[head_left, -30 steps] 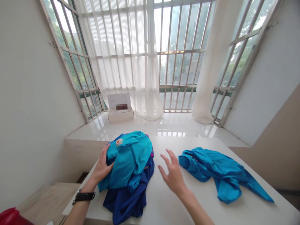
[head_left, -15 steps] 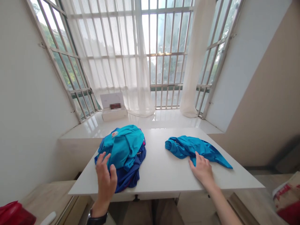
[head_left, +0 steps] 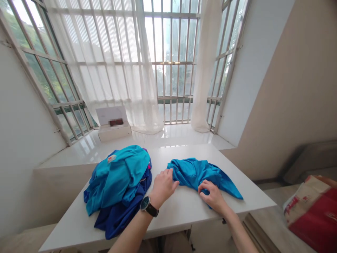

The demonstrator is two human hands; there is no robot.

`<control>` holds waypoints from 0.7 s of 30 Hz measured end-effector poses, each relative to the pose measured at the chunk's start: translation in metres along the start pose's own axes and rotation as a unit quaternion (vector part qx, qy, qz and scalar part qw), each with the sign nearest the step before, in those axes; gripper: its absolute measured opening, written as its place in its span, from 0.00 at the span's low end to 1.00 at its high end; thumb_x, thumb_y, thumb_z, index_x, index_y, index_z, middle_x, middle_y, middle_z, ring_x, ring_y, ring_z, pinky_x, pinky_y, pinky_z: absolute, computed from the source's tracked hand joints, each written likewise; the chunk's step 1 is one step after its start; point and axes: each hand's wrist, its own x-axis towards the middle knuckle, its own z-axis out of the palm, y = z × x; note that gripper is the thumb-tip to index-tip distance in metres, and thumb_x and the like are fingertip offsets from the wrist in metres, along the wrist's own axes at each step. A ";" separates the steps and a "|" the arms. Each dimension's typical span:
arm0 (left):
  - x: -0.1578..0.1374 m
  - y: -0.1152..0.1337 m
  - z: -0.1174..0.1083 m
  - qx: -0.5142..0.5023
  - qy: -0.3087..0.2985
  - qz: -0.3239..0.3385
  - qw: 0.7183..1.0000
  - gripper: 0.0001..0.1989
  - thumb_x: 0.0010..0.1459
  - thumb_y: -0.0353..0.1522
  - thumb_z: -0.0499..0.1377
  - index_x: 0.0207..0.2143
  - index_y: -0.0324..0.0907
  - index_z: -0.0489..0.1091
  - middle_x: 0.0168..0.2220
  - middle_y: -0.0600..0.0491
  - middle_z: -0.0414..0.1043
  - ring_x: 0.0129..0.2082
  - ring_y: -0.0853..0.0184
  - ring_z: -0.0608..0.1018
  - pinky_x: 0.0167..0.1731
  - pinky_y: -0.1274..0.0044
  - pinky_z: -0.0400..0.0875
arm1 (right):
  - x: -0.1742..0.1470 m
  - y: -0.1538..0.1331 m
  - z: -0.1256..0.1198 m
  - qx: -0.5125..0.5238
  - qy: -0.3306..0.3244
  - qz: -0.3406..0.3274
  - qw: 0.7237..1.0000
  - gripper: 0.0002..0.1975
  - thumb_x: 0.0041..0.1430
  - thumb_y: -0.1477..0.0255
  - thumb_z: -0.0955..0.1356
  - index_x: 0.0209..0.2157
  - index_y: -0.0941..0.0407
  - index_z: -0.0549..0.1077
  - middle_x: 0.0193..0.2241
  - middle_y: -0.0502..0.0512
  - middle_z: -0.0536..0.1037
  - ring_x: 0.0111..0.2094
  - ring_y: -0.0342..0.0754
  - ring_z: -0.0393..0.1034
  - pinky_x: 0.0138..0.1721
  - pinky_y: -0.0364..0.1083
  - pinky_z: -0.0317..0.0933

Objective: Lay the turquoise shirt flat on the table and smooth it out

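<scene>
A bright blue garment [head_left: 193, 172] lies crumpled on the white table [head_left: 181, 211], its narrow end stretching to the right. At its left end is my left hand [head_left: 163, 187], with a dark watch on the wrist; its fingertips touch the cloth and the thumb stands apart. My right hand [head_left: 212, 197] is on the garment's near edge, its fingers curled and gripping a bit of the fabric. To the left lies a heap of clothes, with a teal-blue garment [head_left: 118, 175] bearing a small badge on top and a dark blue garment [head_left: 116, 219] underneath.
On the window sill [head_left: 173, 135] behind the table stands an opened white box [head_left: 114, 133]. Sheer curtains [head_left: 118, 70] hang before the barred window. A red and beige bag [head_left: 313, 207] sits at the right, beyond the table's edge.
My left hand has moved right, from the clothes heap to the left end of the blue garment. My right hand has curled its fingers on the cloth. The view has turned right.
</scene>
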 end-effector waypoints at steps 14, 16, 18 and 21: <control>0.066 -0.045 0.050 -0.215 0.095 0.023 0.972 0.17 0.54 0.24 0.50 0.45 0.45 0.68 0.44 0.48 0.72 0.45 0.59 0.76 0.48 0.67 0.71 | -0.014 0.002 0.001 0.289 0.170 0.163 0.928 0.15 0.61 0.57 0.65 0.37 0.54 0.75 0.19 0.45 0.66 0.20 0.44 0.59 0.22 0.43 0.55; 0.067 -0.047 0.044 -0.277 0.130 -0.030 0.952 0.15 0.54 0.27 0.52 0.44 0.45 0.69 0.41 0.50 0.74 0.42 0.59 0.77 0.45 0.68 0.73 | -0.013 0.007 0.001 0.224 0.272 0.203 0.913 0.19 0.60 0.54 0.67 0.44 0.53 0.74 0.32 0.53 0.76 0.30 0.49 0.69 0.32 0.47 0.65; 0.068 -0.050 0.037 -0.376 0.148 -0.098 0.909 0.14 0.54 0.30 0.55 0.44 0.45 0.69 0.39 0.52 0.75 0.38 0.61 0.78 0.39 0.70 0.75 | -0.008 0.012 0.002 0.154 0.291 0.199 0.923 0.24 0.58 0.52 0.68 0.51 0.51 0.72 0.46 0.59 0.76 0.44 0.57 0.70 0.44 0.55 0.67; 0.068 -0.057 0.029 -0.528 0.160 -0.178 0.815 0.13 0.53 0.35 0.59 0.43 0.44 0.69 0.36 0.53 0.76 0.33 0.63 0.78 0.31 0.73 0.75 | 0.000 0.014 0.007 0.072 0.212 0.149 0.963 0.25 0.55 0.50 0.70 0.50 0.48 0.75 0.51 0.60 0.75 0.52 0.65 0.66 0.51 0.65 0.62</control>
